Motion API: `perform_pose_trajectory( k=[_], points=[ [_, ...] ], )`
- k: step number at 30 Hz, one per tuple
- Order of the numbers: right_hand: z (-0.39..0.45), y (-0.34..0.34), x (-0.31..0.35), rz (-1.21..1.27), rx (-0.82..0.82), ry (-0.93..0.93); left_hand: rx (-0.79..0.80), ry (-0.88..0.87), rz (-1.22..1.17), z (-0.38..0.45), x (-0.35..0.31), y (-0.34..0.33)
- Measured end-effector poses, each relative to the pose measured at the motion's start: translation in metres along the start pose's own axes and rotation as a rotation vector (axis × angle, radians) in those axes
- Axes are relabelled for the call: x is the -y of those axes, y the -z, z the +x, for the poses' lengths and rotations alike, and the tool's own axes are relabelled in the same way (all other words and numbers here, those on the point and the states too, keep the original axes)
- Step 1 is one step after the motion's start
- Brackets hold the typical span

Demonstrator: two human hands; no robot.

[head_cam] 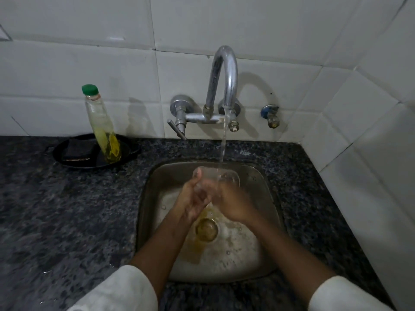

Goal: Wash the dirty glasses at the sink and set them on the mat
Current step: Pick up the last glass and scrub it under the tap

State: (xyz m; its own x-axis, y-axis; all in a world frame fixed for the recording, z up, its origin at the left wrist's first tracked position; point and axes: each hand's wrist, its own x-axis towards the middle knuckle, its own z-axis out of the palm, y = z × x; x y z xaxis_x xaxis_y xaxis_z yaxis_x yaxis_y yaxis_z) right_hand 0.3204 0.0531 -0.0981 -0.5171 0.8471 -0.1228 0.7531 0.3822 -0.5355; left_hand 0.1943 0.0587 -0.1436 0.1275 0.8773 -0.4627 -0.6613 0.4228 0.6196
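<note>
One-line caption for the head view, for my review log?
Both hands, left hand and right hand, hold a clear glass under the running tap over the steel sink.

White tiled walls (89, 63) meet in a corner above a dark speckled granite counter (56, 209).

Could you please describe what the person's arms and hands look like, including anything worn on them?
Both forearms are bare, with loose white sleeves pushed up toward the elbows. The left hand and right hand are bare, without gloves; no rings, watch or bracelets are visible.
</note>
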Motion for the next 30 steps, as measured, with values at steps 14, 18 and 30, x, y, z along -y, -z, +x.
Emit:
perform_pose_trajectory(
  k=[14,18,30],
  points=[
    [0.015,-0.002,-0.004,-0.095,-0.010,0.110,-0.023,0.118,0.244,0.008,-0.019,0.009],
    [0.023,-0.002,0.019,0.602,-0.288,-0.175,0.090,-0.006,-0.106,0.004,-0.015,0.009],
    [0.008,-0.005,0.009,0.180,-0.140,0.007,-0.020,0.030,0.162,0.010,-0.019,0.003]
  ],
)
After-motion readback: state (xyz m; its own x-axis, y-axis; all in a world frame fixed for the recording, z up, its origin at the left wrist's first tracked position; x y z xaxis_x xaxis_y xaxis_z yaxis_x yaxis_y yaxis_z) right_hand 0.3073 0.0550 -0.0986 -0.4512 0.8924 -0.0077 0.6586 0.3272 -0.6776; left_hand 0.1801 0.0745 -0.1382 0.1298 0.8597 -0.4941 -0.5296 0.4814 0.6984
